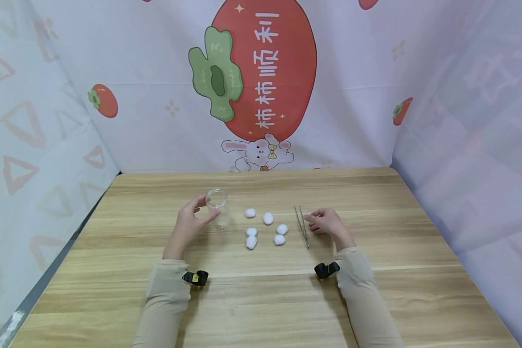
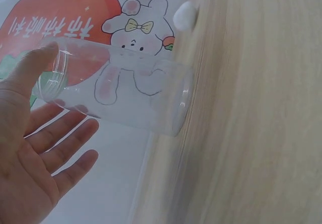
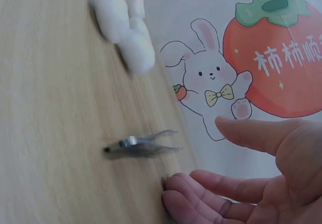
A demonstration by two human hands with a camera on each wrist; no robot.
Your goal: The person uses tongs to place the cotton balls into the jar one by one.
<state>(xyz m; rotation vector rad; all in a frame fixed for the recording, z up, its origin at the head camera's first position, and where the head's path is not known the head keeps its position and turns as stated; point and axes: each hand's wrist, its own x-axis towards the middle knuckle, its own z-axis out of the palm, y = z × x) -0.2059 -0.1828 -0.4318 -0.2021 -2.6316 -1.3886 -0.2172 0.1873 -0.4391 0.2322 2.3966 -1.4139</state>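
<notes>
A printed cloth backdrop (image 1: pixel 261 87) is hanging round the wooden bench (image 1: pixel 261 299), whose smooth top is probably letting things slide. The clear jar (image 1: pixel 219 208) is standing upright at 9 o'clock of the cotton balls (image 1: pixel 265 227); it looks light, stiff and slick, best held round its wall. The left hand (image 1: pixel 190 223) is curling round it, thumb near the rim. The right hand (image 1: pixel 328 223) is resting open, fingertips beside the thin tweezers (image 1: pixel 301 226), holding nothing.

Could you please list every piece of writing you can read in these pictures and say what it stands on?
"柿柿顺利": white characters on the big red persimmon printed on the backdrop cloth.
The jar, tweezers, cotton balls and table show no writing.
</notes>
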